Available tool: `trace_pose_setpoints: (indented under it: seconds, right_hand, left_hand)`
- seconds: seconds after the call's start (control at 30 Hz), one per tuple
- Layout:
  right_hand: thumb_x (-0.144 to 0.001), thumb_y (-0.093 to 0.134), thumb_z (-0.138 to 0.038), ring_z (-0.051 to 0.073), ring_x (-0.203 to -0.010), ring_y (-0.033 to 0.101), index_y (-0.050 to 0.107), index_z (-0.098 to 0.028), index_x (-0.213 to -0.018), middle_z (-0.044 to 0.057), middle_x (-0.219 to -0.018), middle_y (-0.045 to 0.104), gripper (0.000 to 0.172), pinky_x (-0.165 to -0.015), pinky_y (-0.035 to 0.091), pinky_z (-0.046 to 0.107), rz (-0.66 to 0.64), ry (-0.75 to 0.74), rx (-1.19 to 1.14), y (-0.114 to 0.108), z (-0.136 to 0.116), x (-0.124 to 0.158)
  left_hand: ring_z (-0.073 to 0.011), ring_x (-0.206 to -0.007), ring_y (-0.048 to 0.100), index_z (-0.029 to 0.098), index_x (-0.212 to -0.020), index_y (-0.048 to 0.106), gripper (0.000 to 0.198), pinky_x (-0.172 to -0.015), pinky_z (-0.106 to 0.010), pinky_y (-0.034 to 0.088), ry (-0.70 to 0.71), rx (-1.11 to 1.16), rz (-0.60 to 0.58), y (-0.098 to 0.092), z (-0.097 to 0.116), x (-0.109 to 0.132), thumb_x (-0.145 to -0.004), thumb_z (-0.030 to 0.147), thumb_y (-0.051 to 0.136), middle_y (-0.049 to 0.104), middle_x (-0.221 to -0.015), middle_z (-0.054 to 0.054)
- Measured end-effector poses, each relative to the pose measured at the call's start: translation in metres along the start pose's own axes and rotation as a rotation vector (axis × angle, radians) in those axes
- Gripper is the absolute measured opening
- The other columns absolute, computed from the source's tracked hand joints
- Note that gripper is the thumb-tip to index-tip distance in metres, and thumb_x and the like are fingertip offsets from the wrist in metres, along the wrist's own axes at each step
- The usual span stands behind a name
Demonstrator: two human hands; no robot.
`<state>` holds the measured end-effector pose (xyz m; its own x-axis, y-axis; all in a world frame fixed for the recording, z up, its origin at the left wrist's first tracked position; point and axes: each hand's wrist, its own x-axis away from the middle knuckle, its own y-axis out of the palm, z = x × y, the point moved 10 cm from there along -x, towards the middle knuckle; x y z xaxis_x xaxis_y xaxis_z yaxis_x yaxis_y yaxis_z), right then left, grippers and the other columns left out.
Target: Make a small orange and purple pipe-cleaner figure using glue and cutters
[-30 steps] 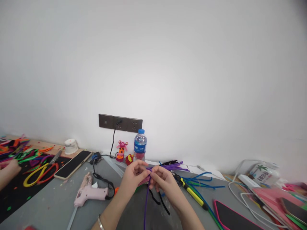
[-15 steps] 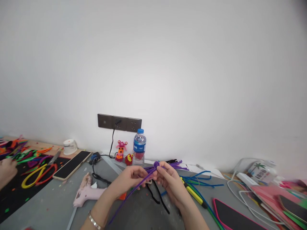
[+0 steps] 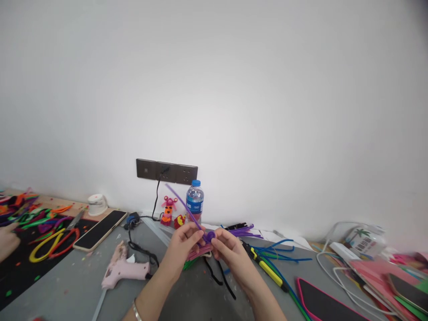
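Note:
A purple pipe cleaner [image 3: 210, 236] is pinched between both hands above the grey table; one end is wound into a small round coil. Its straight tail runs up and to the left, in front of the water bottle [image 3: 195, 200]. My left hand [image 3: 185, 244] is closed on the stem just left of the coil. On the right side of the coil, my right hand [image 3: 229, 247] pinches its edge with thumb and finger. Beneath the hands lie pink pipe cleaners [image 3: 198, 252] and two black pipe cleaners [image 3: 226, 281].
A pink glue gun [image 3: 125, 272] lies to the left, near a phone [image 3: 100, 229] and scissors [image 3: 55, 243]. At far left is another person's hand [image 3: 8, 240]. Rightward are a yellow-black cutter [image 3: 270, 272], blue pipe cleaners [image 3: 284, 252] and a pink-edged phone [image 3: 326, 301].
The pipe cleaner's tail has swung from pointing down-left to pointing up-left. Both hands and the coil have shifted slightly left and down. The other person's hand has moved slightly.

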<state>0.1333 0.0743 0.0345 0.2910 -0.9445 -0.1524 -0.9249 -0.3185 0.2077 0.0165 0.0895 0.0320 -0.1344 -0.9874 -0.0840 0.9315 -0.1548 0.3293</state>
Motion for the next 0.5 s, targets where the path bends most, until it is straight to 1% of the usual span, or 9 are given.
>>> trace_pose_setpoints:
  seconds: [0.1,0.17,0.33,0.4,0.5]
  right_hand:
    - [-0.082,0.067,-0.044,0.009,-0.056,0.04,0.054,-0.018,-0.078,-0.006,-0.058,0.047,0.029,-0.056,0.031,0.022,-0.004,-0.018,0.056,-0.001,0.001,-0.001]
    - [-0.082,0.066,-0.045,0.01,-0.056,0.04,0.054,-0.018,-0.078,-0.006,-0.059,0.047,0.029,-0.056,0.032,0.022,-0.01,-0.03,0.082,0.0,0.0,-0.002]
    - [-0.082,0.066,-0.045,0.01,-0.058,0.043,0.055,-0.018,-0.078,-0.005,-0.063,0.048,0.03,-0.057,0.034,0.023,-0.058,-0.016,0.159,0.006,-0.004,-0.001]
    - [-0.081,0.066,-0.045,0.01,-0.058,0.044,0.054,-0.018,-0.077,-0.004,-0.066,0.05,0.03,-0.057,0.034,0.023,-0.086,0.011,0.182,0.009,-0.003,0.0]
    - [-0.08,0.066,-0.045,0.01,-0.057,0.043,0.052,-0.018,-0.075,-0.005,-0.065,0.049,0.031,-0.056,0.033,0.023,-0.097,0.036,0.215,0.009,-0.003,0.002]
  left_hand:
    - [-0.0056,-0.041,0.037,0.013,-0.087,0.071,0.042,-0.042,-0.018,0.026,-0.003,-0.053,-0.011,0.001,0.003,0.001,-0.067,0.05,0.076,0.048,-0.045,0.006]
    - [-0.0052,-0.04,0.033,0.012,-0.09,0.072,0.044,-0.042,-0.019,0.023,0.0,-0.097,-0.018,0.001,0.004,0.001,-0.067,0.05,0.075,0.043,-0.042,0.007]
    - [-0.0055,-0.044,0.029,0.01,-0.094,0.075,0.046,-0.046,-0.021,0.022,-0.046,-0.182,-0.084,0.002,0.001,0.002,-0.069,0.049,0.074,0.04,-0.044,0.007]
    - [-0.0062,-0.047,0.029,0.01,-0.09,0.076,0.043,-0.047,-0.021,0.021,-0.069,-0.217,-0.132,0.005,0.001,0.003,-0.071,0.049,0.072,0.04,-0.045,0.007]
    - [-0.0069,-0.048,0.031,0.011,-0.076,0.075,0.037,-0.047,-0.022,0.021,-0.077,-0.272,-0.205,0.009,0.003,0.005,-0.073,0.048,0.071,0.042,-0.047,0.005]
